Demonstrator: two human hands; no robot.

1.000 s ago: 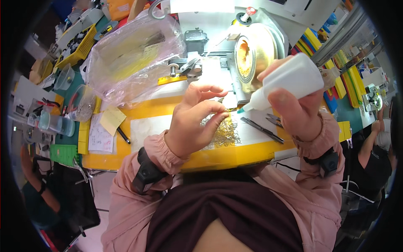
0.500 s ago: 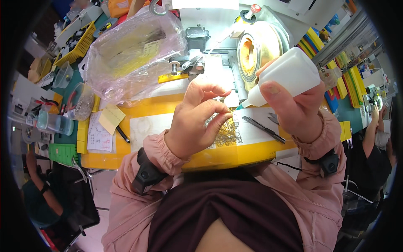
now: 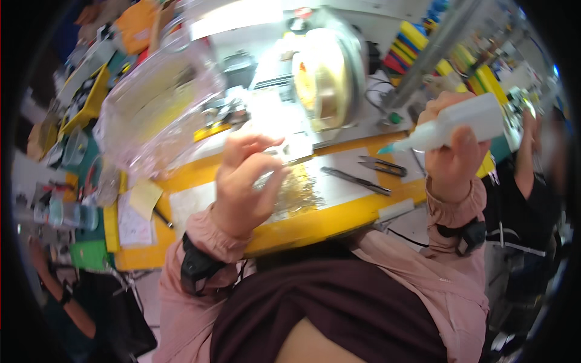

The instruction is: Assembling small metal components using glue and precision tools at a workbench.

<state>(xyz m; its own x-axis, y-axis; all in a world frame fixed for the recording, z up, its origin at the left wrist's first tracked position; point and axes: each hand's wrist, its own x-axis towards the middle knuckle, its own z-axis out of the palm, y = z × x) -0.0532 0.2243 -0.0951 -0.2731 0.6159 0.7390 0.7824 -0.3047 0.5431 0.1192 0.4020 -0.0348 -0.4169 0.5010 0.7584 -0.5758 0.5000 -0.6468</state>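
My right hand (image 3: 451, 148) grips a white squeeze bottle (image 3: 469, 120) with a teal nozzle, tilted so that its tip points left over the table. Above the near part of the table, my left hand (image 3: 245, 184) has its fingers curled and the thumb drawn in to the forefinger. Blur hides what, if anything, is pinched there. Just right of that hand, a tangled pile of small thin metal pieces (image 3: 301, 195) lies on white paper. Dark tweezers (image 3: 356, 181) and a pair of thread snips (image 3: 382, 166) rest between the pile and my right hand.
A large spool (image 3: 330, 78) stands at the back beside a brightly lit metal fixture (image 3: 275, 115). To the left is a plastic-wrapped tray (image 3: 160, 100), with a yellow note (image 3: 145, 198) and a pen (image 3: 163, 218) nearer me. Other people sit at both sides.
The bottle has swung right, away from my left hand, in my right hand. My left hand appears lower and further left. The whole view has shifted and blurred.
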